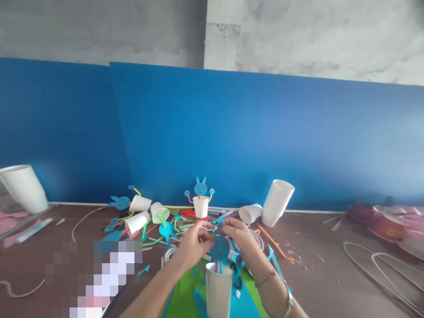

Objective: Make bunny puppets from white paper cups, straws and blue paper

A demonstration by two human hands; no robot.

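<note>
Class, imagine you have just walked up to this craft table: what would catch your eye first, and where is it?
Front and centre, the left hand and right hand meet over a blue paper cutout on straws in a white paper cup. Behind them, by the blue wall panel, a finished blue bunny figure stands in its own cup. Tipped cups and coloured straws lie scattered to the left.

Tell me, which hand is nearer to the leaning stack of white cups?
Right. The right hand is just left of and below the leaning stack of white cups; the left hand lies farther left.
</note>
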